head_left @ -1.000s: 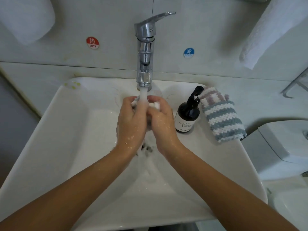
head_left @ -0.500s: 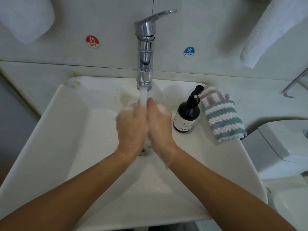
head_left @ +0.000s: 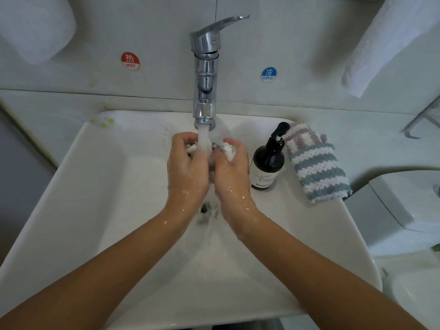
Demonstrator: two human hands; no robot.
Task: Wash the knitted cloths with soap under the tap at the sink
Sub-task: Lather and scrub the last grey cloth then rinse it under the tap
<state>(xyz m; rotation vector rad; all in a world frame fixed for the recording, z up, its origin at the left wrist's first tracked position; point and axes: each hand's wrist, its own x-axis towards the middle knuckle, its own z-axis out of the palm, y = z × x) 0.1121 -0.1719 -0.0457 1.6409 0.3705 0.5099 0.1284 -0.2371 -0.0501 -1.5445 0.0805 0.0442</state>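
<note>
I have both hands curled round one wet cloth (head_left: pixel 227 148), left hand (head_left: pixel 188 167) and right hand (head_left: pixel 232 172) side by side under the tap (head_left: pixel 205 67) stream, mid-sink (head_left: pixel 95 186). The striped cloth (head_left: pixel 314 163) lies right, beyond the soap bottle (head_left: pixel 267 163), long axis near-to-far, nearer my right hand.

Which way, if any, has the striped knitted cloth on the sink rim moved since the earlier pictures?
No. The striped knitted cloth lies in the same place on the sink rim, right beside the soap bottle, as in both earlier pictures.
</note>
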